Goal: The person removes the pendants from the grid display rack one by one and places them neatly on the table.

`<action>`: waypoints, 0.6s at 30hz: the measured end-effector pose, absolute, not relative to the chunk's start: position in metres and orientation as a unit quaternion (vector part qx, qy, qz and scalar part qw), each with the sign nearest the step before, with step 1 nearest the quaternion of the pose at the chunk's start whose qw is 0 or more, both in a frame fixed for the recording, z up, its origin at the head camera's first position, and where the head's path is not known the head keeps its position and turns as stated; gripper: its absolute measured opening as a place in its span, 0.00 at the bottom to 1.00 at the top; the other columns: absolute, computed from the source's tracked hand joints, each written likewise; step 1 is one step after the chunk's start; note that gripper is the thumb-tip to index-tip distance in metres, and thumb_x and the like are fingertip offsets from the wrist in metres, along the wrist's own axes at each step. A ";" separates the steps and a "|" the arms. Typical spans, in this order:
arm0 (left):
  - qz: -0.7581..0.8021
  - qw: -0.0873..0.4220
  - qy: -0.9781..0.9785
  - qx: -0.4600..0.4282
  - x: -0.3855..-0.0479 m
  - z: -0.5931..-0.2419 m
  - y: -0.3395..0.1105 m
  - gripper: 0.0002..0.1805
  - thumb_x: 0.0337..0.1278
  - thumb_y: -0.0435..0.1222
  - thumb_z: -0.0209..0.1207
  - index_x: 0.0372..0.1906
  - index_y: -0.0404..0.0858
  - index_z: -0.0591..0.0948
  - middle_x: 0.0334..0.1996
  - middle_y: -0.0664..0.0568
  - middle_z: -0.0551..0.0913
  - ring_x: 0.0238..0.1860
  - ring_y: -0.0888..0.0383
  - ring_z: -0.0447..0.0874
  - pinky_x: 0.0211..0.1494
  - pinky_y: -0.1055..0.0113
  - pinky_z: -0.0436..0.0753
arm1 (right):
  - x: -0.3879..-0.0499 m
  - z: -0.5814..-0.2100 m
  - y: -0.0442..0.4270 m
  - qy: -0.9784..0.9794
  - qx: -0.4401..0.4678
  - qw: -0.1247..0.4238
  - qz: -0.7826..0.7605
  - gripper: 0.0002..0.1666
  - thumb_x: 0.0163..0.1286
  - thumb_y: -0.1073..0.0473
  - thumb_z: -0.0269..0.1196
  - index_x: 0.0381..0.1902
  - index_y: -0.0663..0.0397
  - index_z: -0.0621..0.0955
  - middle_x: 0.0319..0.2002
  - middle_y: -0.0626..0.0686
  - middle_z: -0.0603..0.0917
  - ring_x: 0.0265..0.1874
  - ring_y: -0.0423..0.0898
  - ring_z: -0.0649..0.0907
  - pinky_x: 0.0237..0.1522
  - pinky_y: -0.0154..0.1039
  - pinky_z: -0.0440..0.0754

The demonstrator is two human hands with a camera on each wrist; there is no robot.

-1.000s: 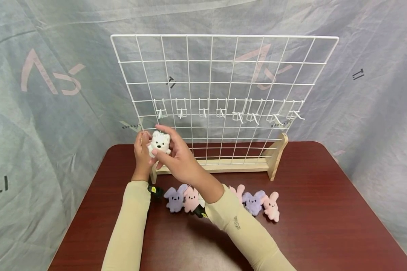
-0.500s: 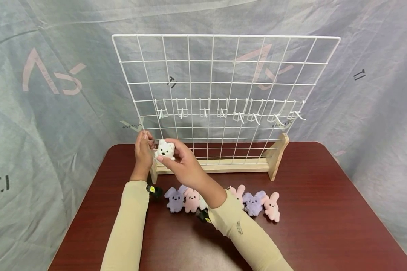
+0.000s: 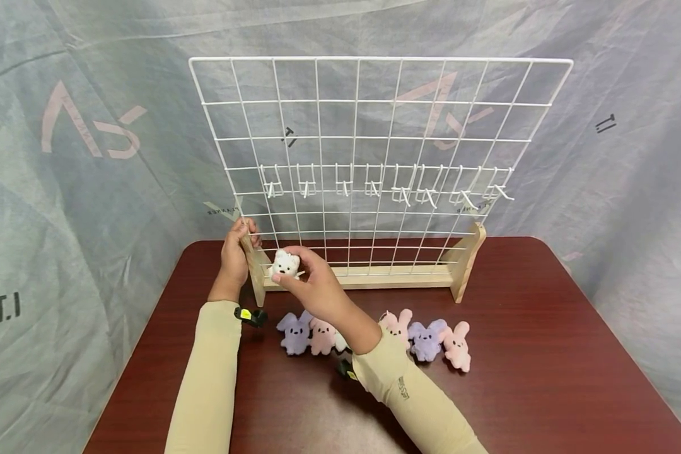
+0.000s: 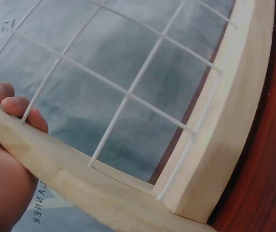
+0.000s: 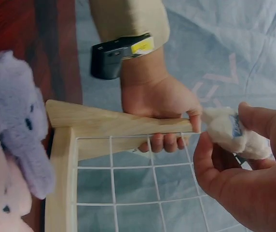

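My right hand (image 3: 326,293) pinches a small white plush bear (image 3: 284,263) between thumb and fingers, in front of the lower left of a white wire grid rack (image 3: 357,101). In the right wrist view the plush bear (image 5: 222,130) shows a blue patch. My left hand (image 3: 234,255) grips the rack's left wooden upright (image 3: 255,271). The left wrist view shows fingertips (image 4: 16,105) curled past the wooden upright (image 4: 65,169), with the palm on its other side.
White hooks (image 3: 343,188) hang in a row across the grid. On the dark red table (image 3: 545,353) lie purple plush bunnies (image 3: 296,332), pink plush bunnies (image 3: 458,347) and a partly hidden white plush (image 3: 340,342). A grey sheet (image 3: 119,208) surrounds the table.
My right hand has moved down and slightly right with the white plush bear. My left hand, earlier beside the plush bear, now grips the wooden upright.
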State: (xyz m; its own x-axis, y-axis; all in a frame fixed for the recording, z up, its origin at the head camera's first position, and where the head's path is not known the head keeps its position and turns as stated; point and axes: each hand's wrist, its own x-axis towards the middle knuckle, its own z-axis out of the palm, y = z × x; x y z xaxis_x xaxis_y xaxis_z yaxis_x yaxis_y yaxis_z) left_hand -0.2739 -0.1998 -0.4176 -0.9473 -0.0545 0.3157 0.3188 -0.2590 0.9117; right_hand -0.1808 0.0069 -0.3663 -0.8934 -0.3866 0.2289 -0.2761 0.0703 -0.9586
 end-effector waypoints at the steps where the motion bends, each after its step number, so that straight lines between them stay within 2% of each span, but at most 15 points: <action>1: -0.790 0.114 -0.592 -0.112 -0.274 -0.418 -0.200 0.16 0.77 0.34 0.32 0.33 0.45 0.70 0.24 0.58 0.65 0.28 0.59 0.59 0.39 0.65 0.62 | -0.180 -0.368 0.007 0.729 -0.224 0.048 -0.645 0.26 0.72 0.66 0.69 0.66 0.60 0.78 0.47 0.63 0.85 0.36 0.38 0.80 0.38 0.29 0.82; 5: -0.802 0.105 -0.577 -0.115 -0.275 -0.417 -0.202 0.16 0.76 0.33 0.32 0.33 0.44 0.70 0.24 0.58 0.66 0.27 0.60 0.60 0.38 0.66 0.62 | -0.180 -0.373 0.005 0.723 -0.213 0.069 -0.654 0.29 0.70 0.68 0.70 0.66 0.61 0.76 0.49 0.64 0.85 0.36 0.42 0.83 0.37 0.30 0.85; 10: -0.805 0.093 -0.573 -0.118 -0.273 -0.416 -0.205 0.17 0.76 0.33 0.31 0.34 0.44 0.70 0.24 0.58 0.66 0.27 0.59 0.59 0.37 0.65 0.61 | -0.178 -0.379 0.004 0.731 -0.209 0.093 -0.643 0.28 0.69 0.66 0.72 0.65 0.58 0.77 0.52 0.61 0.83 0.38 0.49 0.85 0.33 0.31 0.84; 15: -0.795 0.081 -0.589 -0.125 -0.273 -0.413 -0.207 0.15 0.76 0.32 0.31 0.34 0.42 0.68 0.25 0.56 0.65 0.27 0.58 0.59 0.37 0.64 0.62 | -0.176 -0.385 0.003 0.737 -0.203 0.127 -0.633 0.28 0.70 0.64 0.72 0.65 0.56 0.77 0.52 0.60 0.83 0.36 0.46 0.85 0.29 0.31 0.81; 18: -0.786 0.076 -0.599 -0.132 -0.274 -0.412 -0.208 0.14 0.77 0.33 0.31 0.34 0.39 0.66 0.26 0.55 0.65 0.28 0.57 0.59 0.38 0.64 0.62 | -0.176 -0.390 0.002 0.737 -0.197 0.152 -0.629 0.27 0.73 0.62 0.70 0.67 0.56 0.77 0.53 0.59 0.83 0.38 0.43 0.86 0.31 0.33 0.83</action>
State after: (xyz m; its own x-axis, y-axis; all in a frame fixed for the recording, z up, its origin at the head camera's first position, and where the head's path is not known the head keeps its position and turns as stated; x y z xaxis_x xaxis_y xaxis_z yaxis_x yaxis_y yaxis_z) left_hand -0.2735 -0.2083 -0.4117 -0.9536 0.0393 0.2985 0.2775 -0.2701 0.9220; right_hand -0.1757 0.0023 -0.3901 -0.8764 -0.4810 0.0230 -0.0980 0.1315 -0.9865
